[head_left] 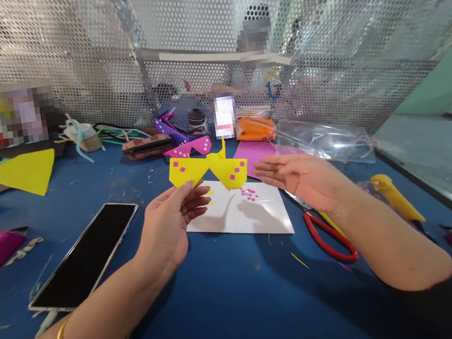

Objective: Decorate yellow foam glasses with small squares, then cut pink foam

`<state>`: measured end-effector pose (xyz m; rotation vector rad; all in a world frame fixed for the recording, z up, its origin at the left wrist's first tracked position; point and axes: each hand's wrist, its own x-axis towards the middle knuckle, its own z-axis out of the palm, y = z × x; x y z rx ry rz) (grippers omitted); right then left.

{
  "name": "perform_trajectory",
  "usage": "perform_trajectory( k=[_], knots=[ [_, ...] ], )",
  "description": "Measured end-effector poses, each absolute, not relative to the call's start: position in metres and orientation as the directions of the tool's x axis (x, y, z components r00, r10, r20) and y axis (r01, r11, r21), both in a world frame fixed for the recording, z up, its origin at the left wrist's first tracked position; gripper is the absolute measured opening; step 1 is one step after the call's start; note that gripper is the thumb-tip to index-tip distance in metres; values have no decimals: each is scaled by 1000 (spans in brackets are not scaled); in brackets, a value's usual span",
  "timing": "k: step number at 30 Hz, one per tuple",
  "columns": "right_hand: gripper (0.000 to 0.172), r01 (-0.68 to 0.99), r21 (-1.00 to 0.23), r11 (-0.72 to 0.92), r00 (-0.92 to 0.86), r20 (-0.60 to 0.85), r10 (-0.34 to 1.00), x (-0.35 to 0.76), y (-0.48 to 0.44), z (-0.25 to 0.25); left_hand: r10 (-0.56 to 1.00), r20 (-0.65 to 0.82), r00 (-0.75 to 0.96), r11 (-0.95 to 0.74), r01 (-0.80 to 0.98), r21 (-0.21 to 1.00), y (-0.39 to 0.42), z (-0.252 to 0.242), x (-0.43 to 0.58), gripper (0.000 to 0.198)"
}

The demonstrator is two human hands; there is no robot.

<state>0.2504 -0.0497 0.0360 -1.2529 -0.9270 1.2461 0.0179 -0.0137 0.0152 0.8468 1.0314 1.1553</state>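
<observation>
My left hand (175, 210) pinches the lower left edge of a yellow glasses-shaped cutout (230, 173) between thumb and fingers. Small pink squares dot both of its lobes, and a thin yellow strip rises from near its middle. My right hand (301, 178), fingers stretched out, hovers to the right of the cutout without touching it. Below the cutout lies a white sheet (237, 224) with small pink pieces (250, 195) and a few yellow bits on it. Red-handled scissors (330, 239) rest under my right wrist, their blades partly hidden.
A black-screened phone (89, 256) with a cable lies left. Behind stand a lit phone (225, 116), a pink cutout (195, 147), a purple sheet (247, 155), an orange packet (254, 129) and clear plastic (327, 141). A yellow-handled tool (396, 199) lies right. Perforated metal (196, 16) borders the table.
</observation>
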Motion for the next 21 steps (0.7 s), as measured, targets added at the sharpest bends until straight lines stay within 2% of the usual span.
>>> perform_trajectory(
  k=[7,11,14,18,21],
  knots=[
    [32,129,-959,-253,77,-245,966,234,-72,-1,968,-231,97,250,-339,907,-15,15,20,15],
    [38,292,-933,-212,160,-171,972,235,-81,-11,966,-236,106,258,-319,912,-16,14,21,12],
    [38,353,-921,-166,207,-96,974,240,-81,-14,962,-252,106,273,-295,916,-15,14,22,11],
    [39,342,-925,-164,166,-113,980,244,-80,-15,956,-277,101,294,-286,912,-15,14,22,11],
    [39,417,-902,-113,126,-66,990,246,-80,-17,946,-303,112,323,-279,904,-15,16,23,10]
  ],
)
